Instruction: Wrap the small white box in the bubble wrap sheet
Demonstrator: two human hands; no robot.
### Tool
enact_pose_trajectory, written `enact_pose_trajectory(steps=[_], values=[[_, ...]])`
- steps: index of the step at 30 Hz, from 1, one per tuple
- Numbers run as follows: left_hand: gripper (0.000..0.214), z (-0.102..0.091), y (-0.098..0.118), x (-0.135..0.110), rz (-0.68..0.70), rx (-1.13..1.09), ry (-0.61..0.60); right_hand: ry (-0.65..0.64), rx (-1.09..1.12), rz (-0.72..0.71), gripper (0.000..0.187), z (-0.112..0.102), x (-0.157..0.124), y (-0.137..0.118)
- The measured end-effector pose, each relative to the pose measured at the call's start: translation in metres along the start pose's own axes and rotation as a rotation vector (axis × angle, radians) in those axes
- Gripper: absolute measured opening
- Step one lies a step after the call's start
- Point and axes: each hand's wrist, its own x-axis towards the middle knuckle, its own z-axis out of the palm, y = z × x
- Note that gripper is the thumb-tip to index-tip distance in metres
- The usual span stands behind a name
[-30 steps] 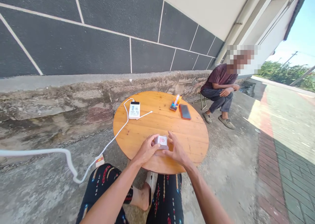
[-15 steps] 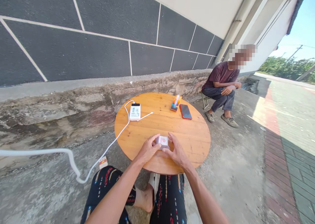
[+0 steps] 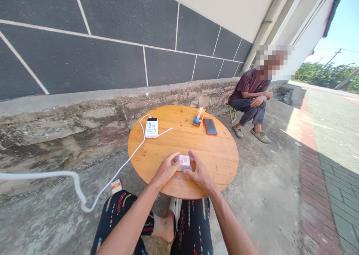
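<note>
A small pale box (image 3: 184,161) with a reddish mark on its top rests near the front of the round wooden table (image 3: 157,154). My left hand (image 3: 168,168) wraps its left side, the thumb lying against the box and the fingers curled around the far edge. On the other side my right hand (image 3: 199,171) grips it, thumb at the near right corner and fingers along the right edge. The box's sides are partly hidden by both hands.
A white power bank (image 3: 152,128) with a white cable (image 3: 134,153) lies at the table's left. An orange-blue box (image 3: 198,117) and a phone (image 3: 210,126) are at the back right. A person (image 3: 249,90) sits on a stool beyond. A small carton (image 3: 116,186) is on the ground.
The whole view has shifted slightly, so things appear a little further left. Both hands stay around the small box with hardly any change in grip.
</note>
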Motion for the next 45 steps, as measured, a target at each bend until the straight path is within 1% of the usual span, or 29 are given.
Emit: enact_pose_trajectory(steps=[2, 5, 8, 11, 15, 20, 25, 26, 29, 31, 38, 43, 45], values=[[0.046, 0.000, 0.000, -0.001, 0.005, 0.020, 0.001, -0.027, 0.037, 0.004, 0.076, 0.002, 0.004, 0.000], [0.045, -0.001, -0.003, -0.002, 0.027, 0.032, -0.018, -0.010, 0.025, 0.021, 0.070, 0.005, 0.005, 0.002], [0.046, -0.001, -0.006, -0.001, 0.113, 0.081, -0.049, 0.031, -0.024, 0.023, 0.064, 0.008, 0.003, 0.003], [0.042, -0.003, -0.004, -0.001, 0.207, 0.173, -0.090, 0.051, -0.051, 0.021, 0.062, 0.010, 0.001, 0.003], [0.035, -0.004, 0.001, -0.001, 0.255, 0.239, -0.153, 0.055, -0.036, 0.036, 0.062, 0.010, 0.000, 0.002], [0.033, -0.003, 0.000, 0.000, 0.230, 0.277, -0.152, 0.065, -0.011, 0.042, 0.061, 0.011, 0.000, 0.003], [0.032, -0.001, -0.007, -0.003, 0.218, 0.195, -0.106, 0.067, -0.010, 0.036, 0.061, 0.011, -0.001, 0.004], [0.035, -0.001, -0.008, -0.004, 0.193, 0.164, -0.088, 0.067, -0.010, 0.038, 0.061, 0.011, -0.001, 0.004], [0.053, -0.002, -0.011, -0.007, 0.093, 0.076, -0.055, 0.068, -0.009, 0.051, 0.060, 0.011, -0.002, 0.004], [0.059, -0.002, -0.011, -0.008, 0.062, 0.039, -0.047, 0.069, -0.008, 0.055, 0.061, 0.011, -0.002, 0.004], [0.053, 0.001, -0.012, -0.005, 0.069, 0.022, -0.024, 0.058, -0.013, 0.023, 0.060, 0.012, -0.001, 0.006], [0.054, -0.001, -0.013, -0.005, 0.058, 0.019, -0.040, 0.073, -0.026, -0.039, 0.073, 0.013, -0.002, 0.008], [0.055, -0.001, -0.012, -0.005, 0.056, 0.014, -0.037, 0.079, -0.023, -0.035, 0.072, 0.013, -0.003, 0.010]])
